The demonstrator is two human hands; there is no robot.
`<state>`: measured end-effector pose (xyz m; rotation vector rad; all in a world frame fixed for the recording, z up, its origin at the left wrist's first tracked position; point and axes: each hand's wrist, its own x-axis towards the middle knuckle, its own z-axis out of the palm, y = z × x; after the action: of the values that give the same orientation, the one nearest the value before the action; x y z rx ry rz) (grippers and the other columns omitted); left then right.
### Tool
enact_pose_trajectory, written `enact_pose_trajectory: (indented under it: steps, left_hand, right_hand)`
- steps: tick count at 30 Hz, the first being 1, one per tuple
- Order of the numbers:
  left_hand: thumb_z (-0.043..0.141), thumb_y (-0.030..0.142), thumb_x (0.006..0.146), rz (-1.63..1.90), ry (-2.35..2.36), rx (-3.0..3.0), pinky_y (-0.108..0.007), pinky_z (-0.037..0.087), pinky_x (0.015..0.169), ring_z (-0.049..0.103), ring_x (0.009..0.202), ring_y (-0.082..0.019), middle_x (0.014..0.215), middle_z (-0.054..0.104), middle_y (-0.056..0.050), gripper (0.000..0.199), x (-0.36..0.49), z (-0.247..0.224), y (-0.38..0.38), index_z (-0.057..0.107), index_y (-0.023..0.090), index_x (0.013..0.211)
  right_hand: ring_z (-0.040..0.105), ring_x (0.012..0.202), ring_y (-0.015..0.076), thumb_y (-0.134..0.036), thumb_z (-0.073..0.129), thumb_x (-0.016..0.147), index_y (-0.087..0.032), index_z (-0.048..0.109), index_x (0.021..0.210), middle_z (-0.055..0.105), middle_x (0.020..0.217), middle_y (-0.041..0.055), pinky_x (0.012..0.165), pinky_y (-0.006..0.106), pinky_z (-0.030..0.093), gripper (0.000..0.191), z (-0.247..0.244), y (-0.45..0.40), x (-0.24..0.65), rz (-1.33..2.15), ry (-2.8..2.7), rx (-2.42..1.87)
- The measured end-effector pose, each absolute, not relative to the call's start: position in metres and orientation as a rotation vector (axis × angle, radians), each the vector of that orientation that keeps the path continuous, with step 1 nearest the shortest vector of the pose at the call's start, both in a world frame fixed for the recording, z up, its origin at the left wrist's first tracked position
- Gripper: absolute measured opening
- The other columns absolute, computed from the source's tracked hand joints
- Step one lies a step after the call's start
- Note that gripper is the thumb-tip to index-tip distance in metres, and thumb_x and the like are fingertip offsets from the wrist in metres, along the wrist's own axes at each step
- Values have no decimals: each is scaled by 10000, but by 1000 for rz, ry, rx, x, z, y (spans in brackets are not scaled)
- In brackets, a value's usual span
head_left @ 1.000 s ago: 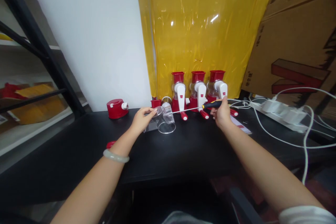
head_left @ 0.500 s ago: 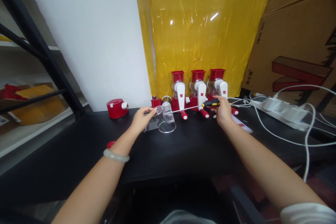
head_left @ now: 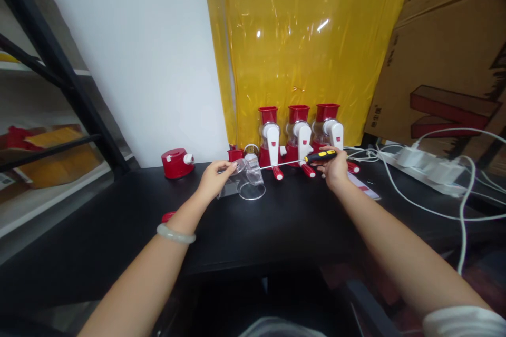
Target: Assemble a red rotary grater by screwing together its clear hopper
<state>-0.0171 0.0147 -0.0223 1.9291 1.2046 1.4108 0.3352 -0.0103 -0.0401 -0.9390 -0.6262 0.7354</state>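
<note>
My left hand [head_left: 216, 179] is closed on a clear plastic housing [head_left: 252, 189], which lies on its side on the black table. A screwdriver [head_left: 321, 156] with a black and yellow handle is in my right hand [head_left: 335, 168]. Its long shaft points left, and the tip meets the right side of the clear housing; what it touches there is too small to tell. Behind the shaft stand three red and white rotary graters [head_left: 299, 139] with crank handles. A metal drum [head_left: 251, 151] and a small red part [head_left: 235, 155] sit just behind the housing.
A red round base [head_left: 177, 163] with a white knob stands at the left. Another red piece [head_left: 168, 216] is partly hidden by my left forearm. At the right are a power strip [head_left: 430, 171] with white cables and a flat card [head_left: 366, 187].
The screwdriver's handle has turned in my right hand, showing more yellow, and my fingers have shifted around it. My left hand and the clear housing stay in place.
</note>
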Motion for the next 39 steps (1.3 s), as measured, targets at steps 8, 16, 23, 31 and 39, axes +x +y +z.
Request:
enact_pose_trajectory:
  steps: [8,16,23,31,39]
  left_hand:
    - [714,555,748,1395,1197,1955,-372,500,848,685,893,-270,863,753,-80,348,-17,-21,14,773,213,758]
    - [727,561,733,1402,1201,1922,-369,506,832,685,893,-272,848,753,-79,351,-17,-22,15,767,213,747]
    - [744,570,704,1412,1213,1895,-363,508,814,685,874,-269,833,751,-75,358,-16,-21,14,766,215,742]
    - [729,560,731,1407,1206,1933,-370,501,843,685,888,-272,852,758,-76,339,-18,-21,14,772,223,751]
    - [731,551,734,1400,1217,1932,-347,512,784,691,874,-267,847,759,-73,337,-18,-22,15,776,218,757]
  right_hand:
    - [653,573,122,-366,522,768,-207,654,837,643,776,-13,409,182,417,217,-47,-4,340,558,-630,-950]
    - [497,341,100,-468,615,839,-216,562,842,565,527,-57,333,188,355,258,-38,-7,334,615,-620,-976]
    - [455,311,100,-665,493,890,-229,528,791,504,450,-65,311,191,328,449,-40,-9,334,561,-670,-1007]
    - [642,453,126,-381,413,879,-198,664,939,668,686,-2,358,177,363,317,-39,-10,335,666,-627,-958]
    - [517,353,106,-463,614,827,-178,672,984,578,552,-40,336,191,333,331,-37,-10,334,558,-675,-961]
